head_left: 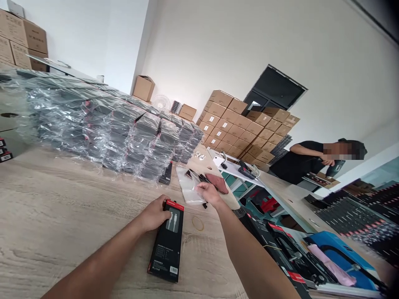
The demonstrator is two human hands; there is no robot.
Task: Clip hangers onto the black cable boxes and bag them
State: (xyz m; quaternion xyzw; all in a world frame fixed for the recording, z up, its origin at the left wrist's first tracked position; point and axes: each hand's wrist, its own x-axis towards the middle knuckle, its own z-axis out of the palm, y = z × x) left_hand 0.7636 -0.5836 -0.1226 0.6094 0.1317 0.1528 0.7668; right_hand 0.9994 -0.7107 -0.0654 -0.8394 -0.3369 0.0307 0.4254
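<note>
Left hand clamped on upper end of black box, thumb on front. Right hand half-curled at clear bags; can't tell if it's gripping one.

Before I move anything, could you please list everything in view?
Table: one, pale brown, foreground
Box: one, black and red, on table
Rubber band: one, yellowish, right of box
Plastic bags: uncounted, clear, beyond band
Wrapped bundles: many, dark grey, upper left
Flat piece: one, reddish-brown, right of bags
Packages: many, black and red, right
Blue item: one, blue, lower right
Cloth: one, pink, lower right
Cartons: many, brown, back and left
Fan: one, white, back
Window: one, dark, back
Co-worker: one, black top, right
Left hand: one, bare, holding box
Right hand: one, bare, at bags
</note>
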